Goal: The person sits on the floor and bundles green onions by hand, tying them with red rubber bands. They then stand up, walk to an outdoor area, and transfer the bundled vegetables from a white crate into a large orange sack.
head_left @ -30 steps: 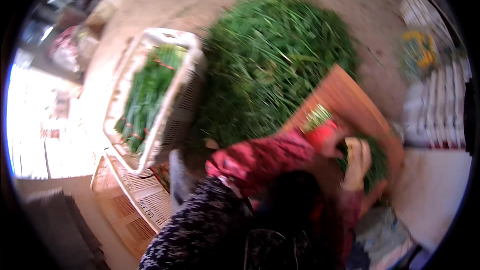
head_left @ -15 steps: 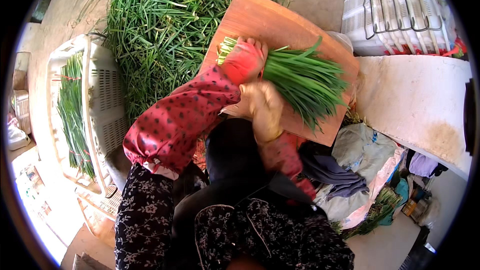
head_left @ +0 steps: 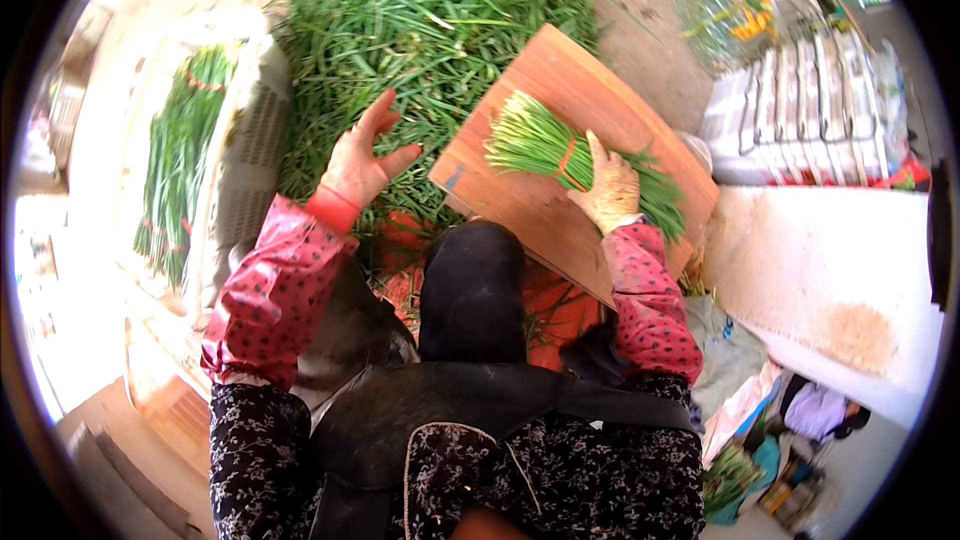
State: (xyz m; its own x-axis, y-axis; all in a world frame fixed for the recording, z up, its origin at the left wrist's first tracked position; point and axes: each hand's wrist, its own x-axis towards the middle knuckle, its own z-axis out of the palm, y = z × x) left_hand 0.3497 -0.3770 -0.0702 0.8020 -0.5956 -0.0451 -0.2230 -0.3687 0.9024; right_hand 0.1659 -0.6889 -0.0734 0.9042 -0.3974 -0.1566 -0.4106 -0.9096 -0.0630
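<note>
A bunch of garlic chives (head_left: pixel 530 135) lies on a slanting wooden board (head_left: pixel 575 60), its pale stem ends to the upper left and its leaves to the lower right. An orange-red rubber band (head_left: pixel 567 156) circles its stems. My right hand (head_left: pixel 612 188) is wrapped over the bunch on the leaf side of the band. My left hand (head_left: pixel 362 162) is in the air left of the board, fingers apart and holding nothing. Red bands (head_left: pixel 333 208) ring its wrist.
A large heap of loose green chives (head_left: pixel 420 30) covers the floor beyond and left of the board. At the left, a white crate (head_left: pixel 262 120) holds banded bunches (head_left: pixel 185 160). Stacked white crates (head_left: pixel 800 105) and a pale slab (head_left: pixel 830 280) stand at the right.
My left hand has let go of the bunch and moved left, opening. My right hand has come onto the bunch's leaf side. The band round the stems now shows clearly.
</note>
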